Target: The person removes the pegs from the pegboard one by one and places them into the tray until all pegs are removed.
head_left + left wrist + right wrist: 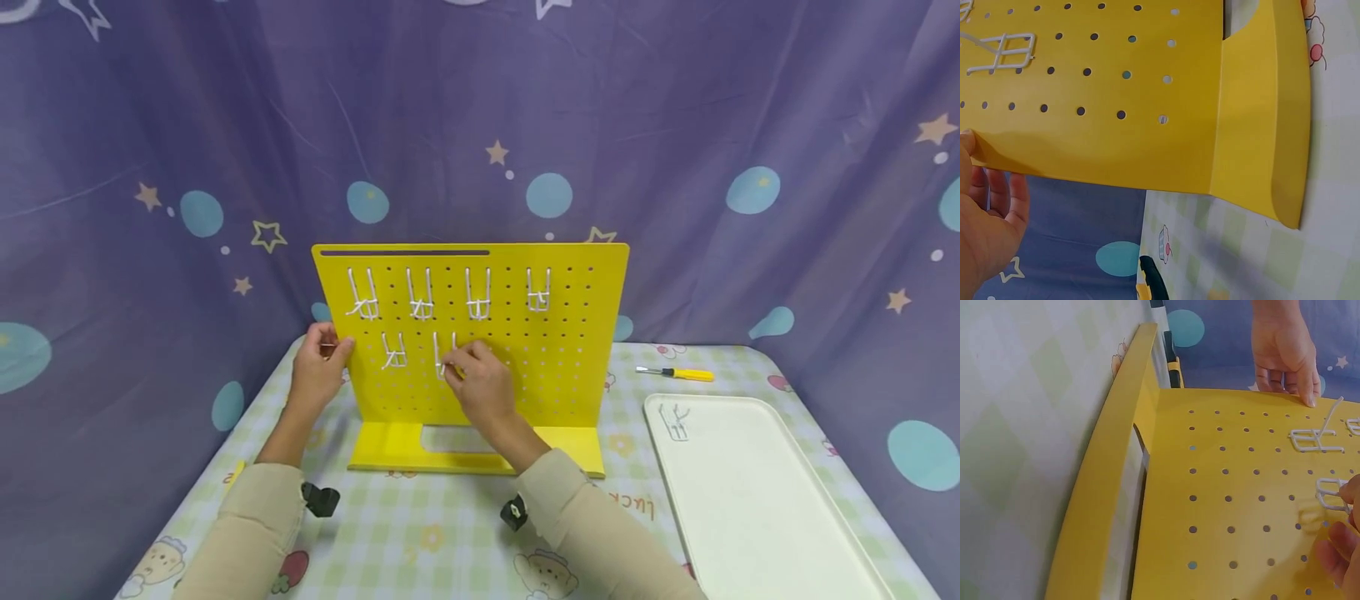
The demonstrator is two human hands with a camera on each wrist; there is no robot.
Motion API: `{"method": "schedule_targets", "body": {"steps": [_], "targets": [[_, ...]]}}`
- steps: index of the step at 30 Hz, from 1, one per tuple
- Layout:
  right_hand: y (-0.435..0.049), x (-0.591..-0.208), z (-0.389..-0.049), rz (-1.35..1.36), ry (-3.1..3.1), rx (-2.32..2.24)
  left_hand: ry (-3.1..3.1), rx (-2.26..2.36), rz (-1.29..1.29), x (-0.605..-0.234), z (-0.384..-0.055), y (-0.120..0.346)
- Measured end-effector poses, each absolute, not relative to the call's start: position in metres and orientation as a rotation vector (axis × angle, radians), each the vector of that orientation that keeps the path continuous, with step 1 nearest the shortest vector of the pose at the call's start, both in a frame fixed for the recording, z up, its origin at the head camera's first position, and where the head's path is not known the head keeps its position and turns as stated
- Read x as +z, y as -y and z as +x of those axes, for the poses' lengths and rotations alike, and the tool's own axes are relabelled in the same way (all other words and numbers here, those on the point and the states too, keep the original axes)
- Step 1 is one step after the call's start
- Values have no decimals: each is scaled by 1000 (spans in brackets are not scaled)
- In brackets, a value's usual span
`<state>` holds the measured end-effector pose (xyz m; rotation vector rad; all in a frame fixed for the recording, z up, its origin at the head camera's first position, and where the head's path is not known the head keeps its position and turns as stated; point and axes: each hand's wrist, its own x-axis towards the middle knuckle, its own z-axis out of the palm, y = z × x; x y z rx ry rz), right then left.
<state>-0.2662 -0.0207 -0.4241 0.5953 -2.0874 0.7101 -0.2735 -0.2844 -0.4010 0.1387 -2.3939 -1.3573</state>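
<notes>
Beige sleeve, right hand on hook

Left hand astride the edge of a yellow pegboard, white wire hooks on it, perhaps a tool below.

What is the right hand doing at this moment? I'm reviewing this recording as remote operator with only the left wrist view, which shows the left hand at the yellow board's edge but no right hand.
Observer: The right hand holds a white wire hook in the lower row of hooks on the yellow pegboard.
Operator: Got it. Are there any hooks off the board, somewhere my view doesn't reach?
Observer: Yes, loose wire hooks lie in the far left corner of the white tray, on the person's right; they are too small and tangled to count.
</notes>
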Motion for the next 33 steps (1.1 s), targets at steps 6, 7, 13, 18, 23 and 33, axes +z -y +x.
{"method": "schedule_targets", "body": {"steps": [6,7,13,18,23,33], "targets": [[16,-418,-265,651,2043,719,2381,-1372,142,-401,-274,282],[14,-417,-265,662,2039,727,2381,-1377,145,-401,-274,281],[0,-411,-260,702,2005,772,2387,-1383,164,-401,-274,281],[-18,-412,-259,724,2014,812,2389,-1369,161,-400,-274,282],[-39,-410,-254,725,2094,881,2381,-1356,151,-401,-275,283],[-92,-414,-251,678,2223,887,2363,-1355,142,-403,-277,283]]}}
